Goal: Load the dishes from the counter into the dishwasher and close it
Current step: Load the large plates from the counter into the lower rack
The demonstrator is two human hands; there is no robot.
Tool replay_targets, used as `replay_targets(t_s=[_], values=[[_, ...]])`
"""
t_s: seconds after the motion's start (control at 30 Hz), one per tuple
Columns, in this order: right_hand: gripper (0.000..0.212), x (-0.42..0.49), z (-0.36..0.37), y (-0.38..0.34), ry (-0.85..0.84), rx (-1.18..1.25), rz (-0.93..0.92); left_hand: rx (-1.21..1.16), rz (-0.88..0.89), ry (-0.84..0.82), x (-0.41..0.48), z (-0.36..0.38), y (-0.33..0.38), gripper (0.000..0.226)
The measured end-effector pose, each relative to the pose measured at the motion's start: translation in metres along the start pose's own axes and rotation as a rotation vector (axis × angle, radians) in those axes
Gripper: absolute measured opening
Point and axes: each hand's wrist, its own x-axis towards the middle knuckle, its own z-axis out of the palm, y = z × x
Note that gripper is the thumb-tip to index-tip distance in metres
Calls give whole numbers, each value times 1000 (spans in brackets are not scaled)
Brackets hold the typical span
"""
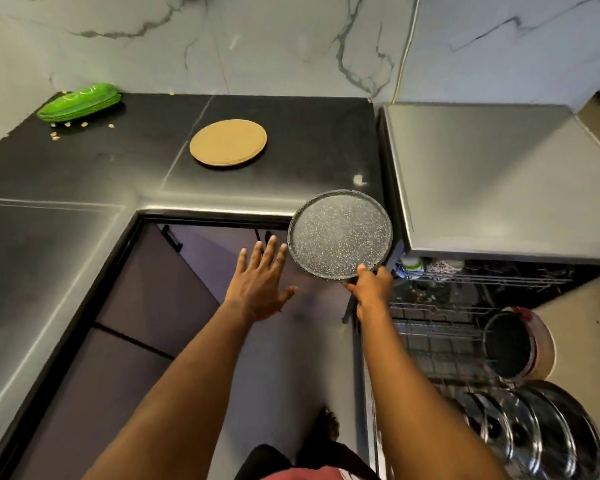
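From the head camera, the right hand (371, 289) pinches the near rim of a round speckled grey plate (340, 233), thumb on top and fingers underneath. The plate is held up over the front corner of the black counter (84, 161), just left of the open dishwasher (482, 174). The left hand (260, 282) is released, with fingers straight and spread, just beside the plate's left edge; it holds nothing, and I cannot tell whether a fingertip touches the rim.

The plate looks stiff, with a low raised lip and a matte, grainy face, so it should not be slippery when dry. Held by a single edge it likely levers against the thumb. A steadier hold would be two hands on opposite rims, or fingers spread under the middle. It seems moderately heavy, and it may chip if knocked on the rack wires.

Counted, there is one speckled plate in hand. On the counter is one stack of tan round plates (228, 142) and, well apart at the back left, one stack of green plates (80, 102); the number in each stack is too fine to tell. In the lower rack (430, 341) stand about four steel plates (534, 431) on edge and one dark-lined bowl (510, 348).
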Motion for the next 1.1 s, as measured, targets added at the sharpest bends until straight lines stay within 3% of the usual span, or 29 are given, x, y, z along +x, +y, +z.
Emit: replay_targets(t_s=[0.23, 0.53, 0.77, 1.1], values=[[14, -41, -83, 34, 8, -81, 12, -28, 27, -50, -72, 45, 57, 88], [15, -77, -213, 73, 58, -166, 64, -72, 24, -234, -150, 100, 146, 85], [25, -43, -312, 77, 115, -193, 126, -32, 88, -386, -133, 121, 242, 81], [15, 92, -441, 56, 151, -552, 133, -38, 100, -540, -53, 171, 394, 80]])
